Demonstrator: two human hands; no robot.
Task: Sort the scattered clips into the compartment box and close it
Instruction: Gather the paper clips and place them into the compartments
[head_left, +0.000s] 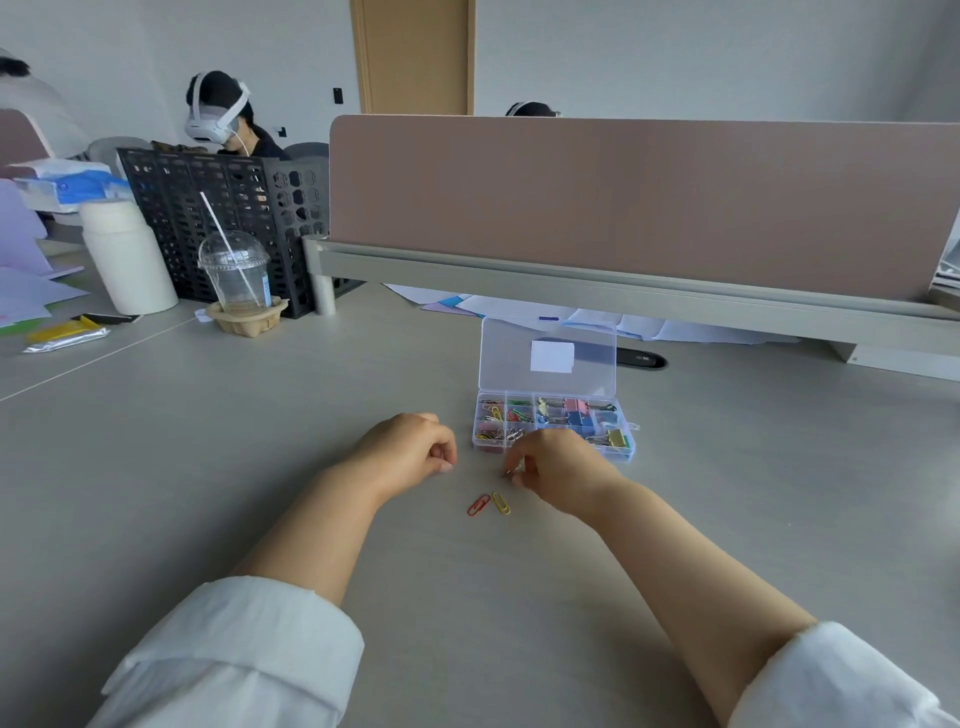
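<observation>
— Nearest?
— A red wire paperclip (478, 504) beside a yellow one (501, 503) on the grey desk (208, 457).
— Hands?
— Left hand (410, 448) curled empty; right hand (558, 465) pinches something small, unclear.
— Beyond?
— The clear plastic compartment box (553, 427), lid open.

White sleeves (244, 644) were worn, rolled up past the forearms into thick cuffs. The left hand (410, 447) and right hand (561, 462) were left bare.

two clips (489, 503) on desk (260, 441) | box (553, 428) behind them
</observation>
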